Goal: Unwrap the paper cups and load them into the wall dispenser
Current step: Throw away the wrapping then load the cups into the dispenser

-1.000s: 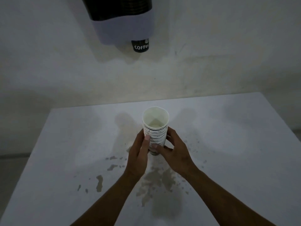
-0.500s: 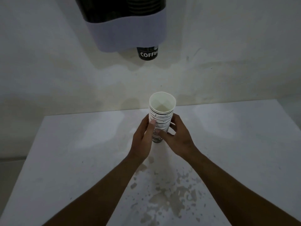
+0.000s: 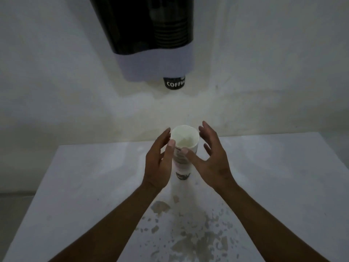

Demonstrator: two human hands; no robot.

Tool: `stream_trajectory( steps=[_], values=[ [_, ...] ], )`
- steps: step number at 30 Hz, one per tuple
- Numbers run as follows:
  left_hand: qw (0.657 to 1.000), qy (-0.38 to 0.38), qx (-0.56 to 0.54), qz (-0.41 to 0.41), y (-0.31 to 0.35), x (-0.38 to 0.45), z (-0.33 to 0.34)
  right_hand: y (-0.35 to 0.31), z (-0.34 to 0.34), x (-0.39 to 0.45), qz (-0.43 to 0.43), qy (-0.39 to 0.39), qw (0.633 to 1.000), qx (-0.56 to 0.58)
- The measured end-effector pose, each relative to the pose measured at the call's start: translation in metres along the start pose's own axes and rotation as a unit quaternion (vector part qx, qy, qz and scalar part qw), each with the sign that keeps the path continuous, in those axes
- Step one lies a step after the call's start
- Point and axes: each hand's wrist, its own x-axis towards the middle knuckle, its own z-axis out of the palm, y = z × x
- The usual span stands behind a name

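- A wall dispenser (image 3: 151,40) hangs on the wall above the far edge of the white table (image 3: 283,186). Its upper part is dark, its lower part is pale, and cup rims show through the dark cover.
- A black cup (image 3: 174,83) with the letters "COFFE" sticks out of the bottom of the dispenser.
- The table paint is chipped in many spots (image 3: 188,233) toward the near edge, between the two forearms.
- Nothing stands between the stack and the dispenser above it.
- The stack of paper cups (image 3: 184,148) is upright, near the middle of the far edge of the table. The top cup is open and white inside; the sides have dark stripes, and the lowest cup is dark.
- The left hand (image 3: 158,163) touches the rim with its thumb, its fingers open.
- The right hand (image 3: 209,157) touches the stack with its thumb, its fingers spread wide.
- If the stack rests on the table, I cannot tell.
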Motion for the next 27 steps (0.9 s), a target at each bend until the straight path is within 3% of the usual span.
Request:
stream_trajectory(
  steps=[6,16,20,27],
  values=[
    [0.983,0.120,0.075,0.121,0.081,0.025,-0.030,-0.085,-0.013,0.020,-0.091,0.039,0.995,-0.016],
    [0.883,0.270,0.181,0.338,0.216,0.085,-0.082,-0.213,-0.016,0.077,-0.251,0.125,0.960,-0.012],
    [0.871,0.302,0.206,0.327,0.253,0.100,-0.101,-0.246,-0.024,0.097,-0.304,0.163,0.937,-0.054],
    [0.923,0.210,0.242,0.211,0.272,0.124,-0.114,-0.276,-0.041,0.131,-0.260,0.095,0.949,-0.149]
  ],
)
